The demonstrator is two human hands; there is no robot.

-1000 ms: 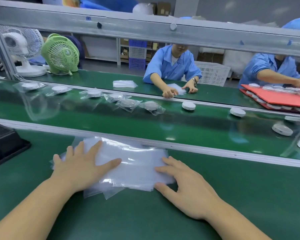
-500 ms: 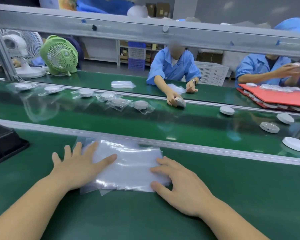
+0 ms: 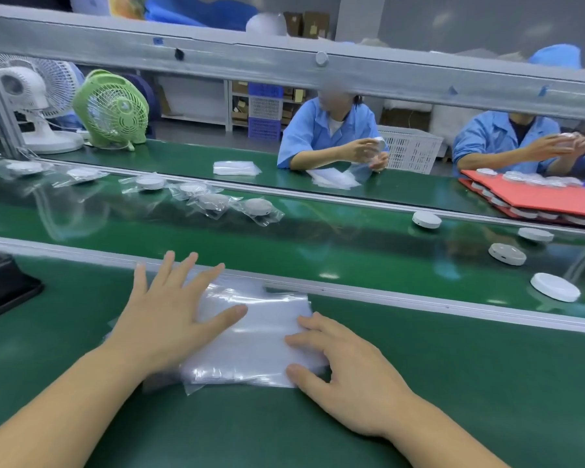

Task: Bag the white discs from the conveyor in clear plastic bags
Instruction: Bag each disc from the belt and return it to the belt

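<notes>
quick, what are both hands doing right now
Left hand: open, flat on the stack of clear bags.
Right hand: open, fingertips touching the stack's right edge, gripping nothing.

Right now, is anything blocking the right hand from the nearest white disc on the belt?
Nothing visible blocks it. The right hand rests on the bag stack; only the low silver rail lies between it and the nearest white disc.

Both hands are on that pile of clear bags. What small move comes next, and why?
Probably peel one bag off the stack with the right hand, whose fingertips sit at its edge, while the left hand pins the rest; unbagged white discs lie on the belt.
</notes>
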